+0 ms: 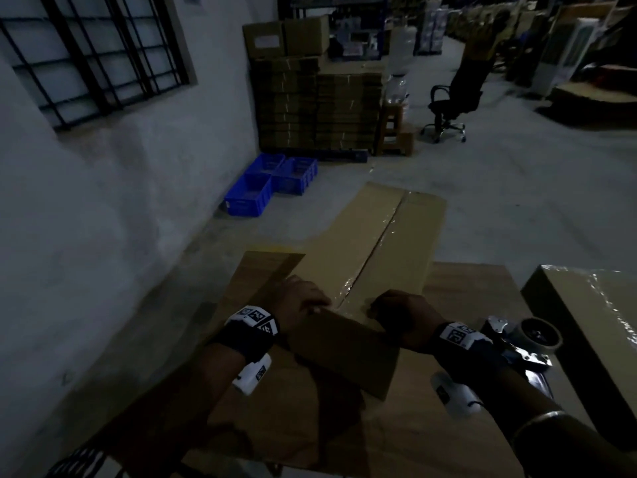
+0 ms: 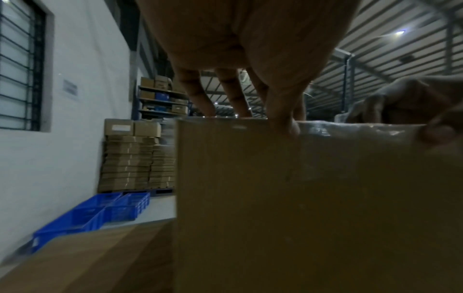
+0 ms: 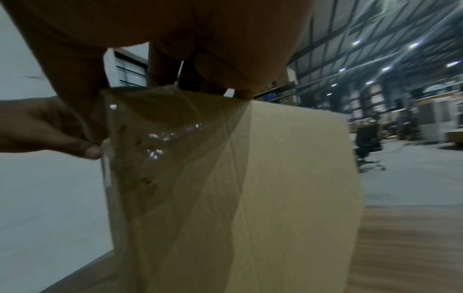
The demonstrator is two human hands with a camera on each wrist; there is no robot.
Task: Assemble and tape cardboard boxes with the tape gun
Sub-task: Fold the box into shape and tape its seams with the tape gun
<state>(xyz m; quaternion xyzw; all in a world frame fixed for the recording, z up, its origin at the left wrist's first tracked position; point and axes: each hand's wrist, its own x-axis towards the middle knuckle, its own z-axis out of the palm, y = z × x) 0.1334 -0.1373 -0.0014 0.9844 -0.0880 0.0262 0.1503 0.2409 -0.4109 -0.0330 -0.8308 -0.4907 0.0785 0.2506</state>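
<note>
A long cardboard box (image 1: 372, 236) lies on the wooden table (image 1: 465, 288) and reaches out past its far edge. Clear tape (image 1: 382, 232) runs along the top seam and folds down over the near end (image 3: 162, 128). My left hand (image 1: 310, 303) grips the near top edge left of the seam, fingers on top and thumb (image 2: 285, 123) on the end face (image 2: 300, 198). My right hand (image 1: 389, 310) grips the same edge right of the seam, over the tape. The tape gun (image 1: 531, 339) lies on the table behind my right wrist, untouched.
A second taped box (image 1: 586, 322) stands at the table's right side. A flat cardboard sheet (image 1: 262, 270) lies left of the long box. Blue crates (image 1: 272, 184), a pallet of flat cartons (image 1: 317, 105) and an office chair (image 1: 455, 98) stand on the floor beyond; a wall runs along the left.
</note>
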